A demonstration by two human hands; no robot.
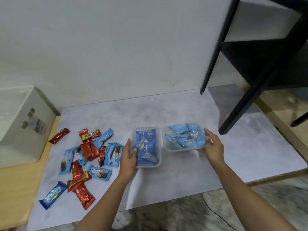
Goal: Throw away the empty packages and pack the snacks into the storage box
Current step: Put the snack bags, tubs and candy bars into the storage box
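Two clear, thin-walled plastic boxes stand side by side on the marbled bench: the left box holds dark-blue packs, the right box pale-blue packs. The left hand pinches the left box's nine-o'clock wall; the right hand pinches the right box's three-o'clock rim. Glossy foil loose snacks lie at nine o'clock of the left hand, which is the nearer; their long axes are mixed.

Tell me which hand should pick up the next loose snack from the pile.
Left. The left hand grips the left box, beside the snack pile; the right hand holds the right box, farther away.
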